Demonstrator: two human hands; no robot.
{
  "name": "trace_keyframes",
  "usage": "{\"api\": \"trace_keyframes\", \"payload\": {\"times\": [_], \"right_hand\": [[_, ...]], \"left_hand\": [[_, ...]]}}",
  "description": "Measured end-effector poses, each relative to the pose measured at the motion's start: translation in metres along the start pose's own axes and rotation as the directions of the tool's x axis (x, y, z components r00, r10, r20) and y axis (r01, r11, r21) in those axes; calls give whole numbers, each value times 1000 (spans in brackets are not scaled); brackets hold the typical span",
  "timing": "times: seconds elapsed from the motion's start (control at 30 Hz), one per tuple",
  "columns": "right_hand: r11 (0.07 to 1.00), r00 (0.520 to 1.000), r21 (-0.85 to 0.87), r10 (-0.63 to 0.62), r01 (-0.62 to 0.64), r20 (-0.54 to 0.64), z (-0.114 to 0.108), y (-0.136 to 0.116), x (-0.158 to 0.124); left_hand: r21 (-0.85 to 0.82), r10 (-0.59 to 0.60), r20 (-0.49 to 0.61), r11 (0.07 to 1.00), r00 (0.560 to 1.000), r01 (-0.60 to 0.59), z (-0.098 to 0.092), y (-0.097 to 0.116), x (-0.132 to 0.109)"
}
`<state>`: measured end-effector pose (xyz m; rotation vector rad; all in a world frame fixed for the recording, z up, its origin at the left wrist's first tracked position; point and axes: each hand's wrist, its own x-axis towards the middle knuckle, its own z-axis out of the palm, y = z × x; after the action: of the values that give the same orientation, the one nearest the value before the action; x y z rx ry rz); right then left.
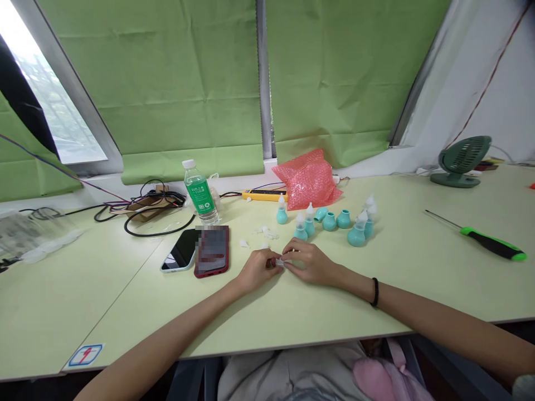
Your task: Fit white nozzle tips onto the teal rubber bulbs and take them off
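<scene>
My left hand (261, 269) and my right hand (307, 262) meet over the table, fingertips pinched on a small translucent plastic piece (280, 262). The fingers cover much of it, so its exact shape is unclear. Just beyond lie several loose clear plastic tips (267, 233) and a single white tip (244, 244). Behind my right hand stand teal squeeze bulbs with clear nozzles, among them one bulb (281, 214) at the back and another (356, 235) to the right. Bare teal bulbs (329, 221) sit between them, one (320, 214) tipped on its side.
Left of my hands lie a white-edged phone (180, 253) and a red-cased phone (212, 253). Behind are a water bottle (200, 195), black cables (167, 197), a yellow power strip (263, 195) and pink bubble wrap (309, 181). A screwdriver (489, 242) and green fan (463, 159) are rightward.
</scene>
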<state>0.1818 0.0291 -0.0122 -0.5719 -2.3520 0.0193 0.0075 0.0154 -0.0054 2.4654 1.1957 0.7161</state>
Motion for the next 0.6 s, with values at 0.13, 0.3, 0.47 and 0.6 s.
{"api": "trace_keyframes", "payload": {"times": [0.13,0.3,0.47,0.6], "right_hand": [[987,997,-146,-66,71,40,-2,-2,0],[964,994,-243,-92,104,61,-3,-6,1],[976,997,-208,-60,68,44,0,-7,0],[984,999,-175,-15,22,43,1,-7,0]], "left_hand": [[26,6,-14,1000,1000,-6,0,0,0],[44,7,-11,999,1000,-6,1,-1,0],[36,12,-14,999,1000,-12,0,-2,0],[30,9,-11,1000,1000,-8,-1,0,0]]}}
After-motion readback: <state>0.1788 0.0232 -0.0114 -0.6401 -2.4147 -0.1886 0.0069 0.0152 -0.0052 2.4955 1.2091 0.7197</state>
